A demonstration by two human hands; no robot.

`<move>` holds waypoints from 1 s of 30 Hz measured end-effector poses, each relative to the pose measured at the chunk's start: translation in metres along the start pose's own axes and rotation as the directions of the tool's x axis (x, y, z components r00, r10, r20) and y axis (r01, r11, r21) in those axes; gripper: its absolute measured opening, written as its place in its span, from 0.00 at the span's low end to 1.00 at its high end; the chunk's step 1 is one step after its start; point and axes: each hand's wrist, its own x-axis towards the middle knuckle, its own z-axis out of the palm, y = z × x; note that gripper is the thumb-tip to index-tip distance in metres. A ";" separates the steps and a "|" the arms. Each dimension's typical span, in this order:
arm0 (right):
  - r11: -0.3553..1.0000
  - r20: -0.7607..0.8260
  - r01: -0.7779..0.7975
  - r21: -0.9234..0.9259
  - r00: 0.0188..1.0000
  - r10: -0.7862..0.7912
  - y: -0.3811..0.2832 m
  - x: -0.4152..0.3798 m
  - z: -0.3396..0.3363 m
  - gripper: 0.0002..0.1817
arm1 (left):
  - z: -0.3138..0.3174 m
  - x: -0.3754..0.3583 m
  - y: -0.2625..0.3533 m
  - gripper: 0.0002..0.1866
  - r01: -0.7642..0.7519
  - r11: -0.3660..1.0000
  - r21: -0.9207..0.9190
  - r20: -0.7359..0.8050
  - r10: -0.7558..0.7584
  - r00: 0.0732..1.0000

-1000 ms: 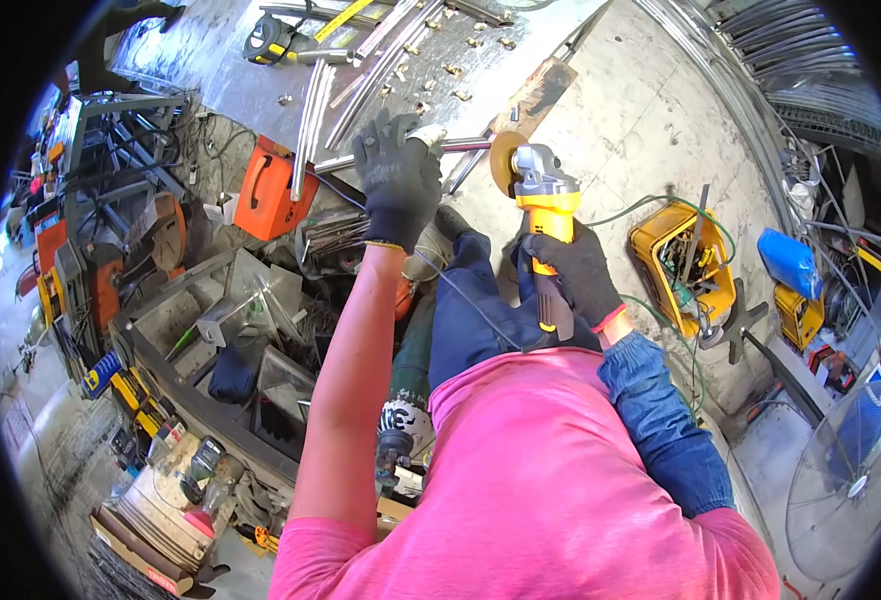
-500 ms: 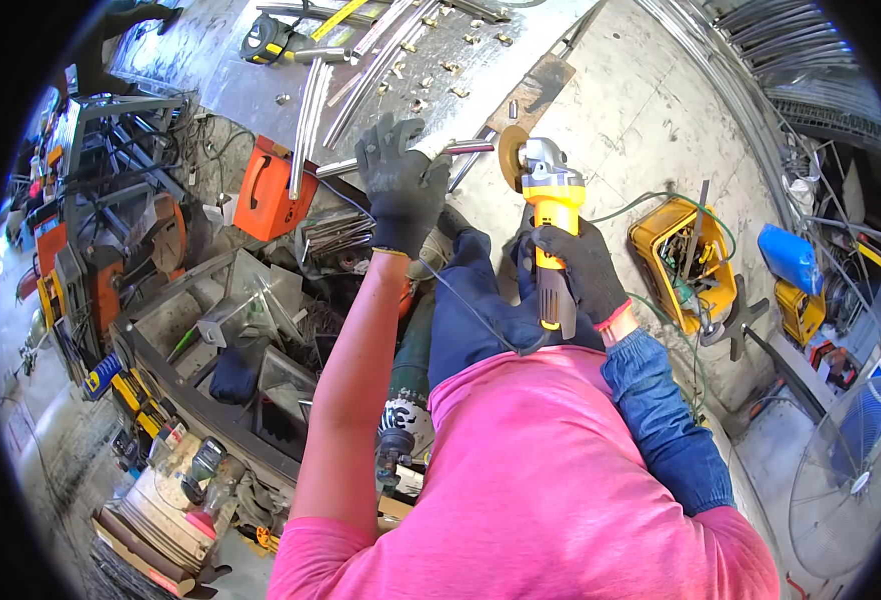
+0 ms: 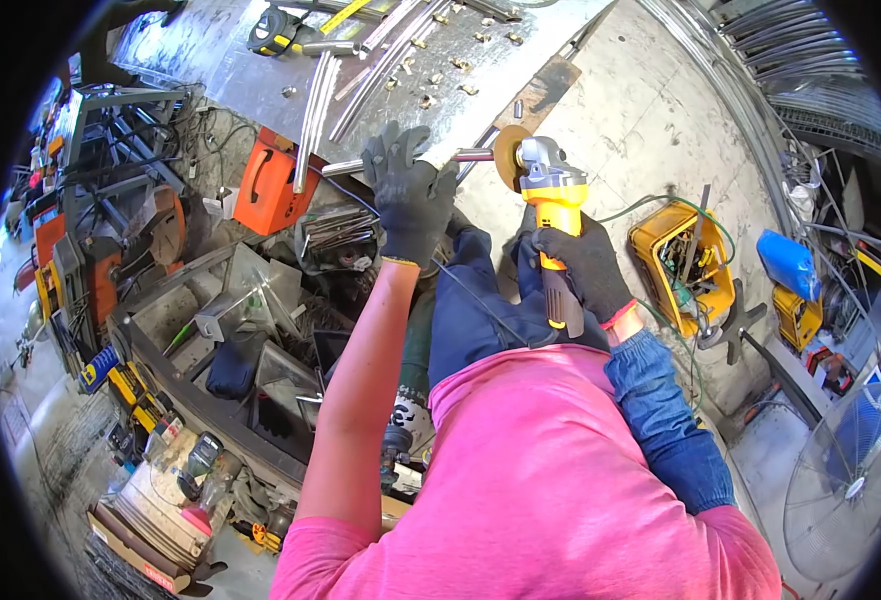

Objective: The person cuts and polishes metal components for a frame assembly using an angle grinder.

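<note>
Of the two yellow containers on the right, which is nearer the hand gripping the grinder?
The larger yellow container, nearer the right hand; the smaller yellow container sits farther out, by the blue bundle.

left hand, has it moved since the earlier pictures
Yes, slightly: judged against the orange box, the left hand has shifted right in the view and down toward the person's body.

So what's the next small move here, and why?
I'd probably close the left hand firmly around the metal tube before bringing pressure from the disc. Its gloved fingers look extended rather than wrapped, while the right hand holds the grinder with its disc near the tube's end.
</note>
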 end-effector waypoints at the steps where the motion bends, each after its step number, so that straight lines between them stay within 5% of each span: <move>1: 1.000 0.016 0.003 0.012 1.000 -0.003 0.001 0.000 0.000 0.24 | 0.000 0.001 -0.002 0.11 -0.006 1.000 0.013 0.025 0.006 1.000; 11: 0.950 0.126 -0.098 0.297 0.990 0.063 0.012 0.001 0.004 0.22 | 0.002 0.023 -0.006 0.18 -0.027 0.984 0.175 0.133 0.003 0.991; 16: 0.878 0.163 -0.177 0.445 0.980 0.114 0.014 -0.002 0.008 0.24 | -0.001 0.032 -0.005 0.19 -0.005 0.996 0.086 0.130 -0.007 0.992; 30: 0.924 0.106 -0.078 0.374 0.994 0.041 0.005 -0.003 -0.004 0.23 | 0.001 0.005 0.005 0.21 -0.025 0.999 0.042 0.071 0.022 0.997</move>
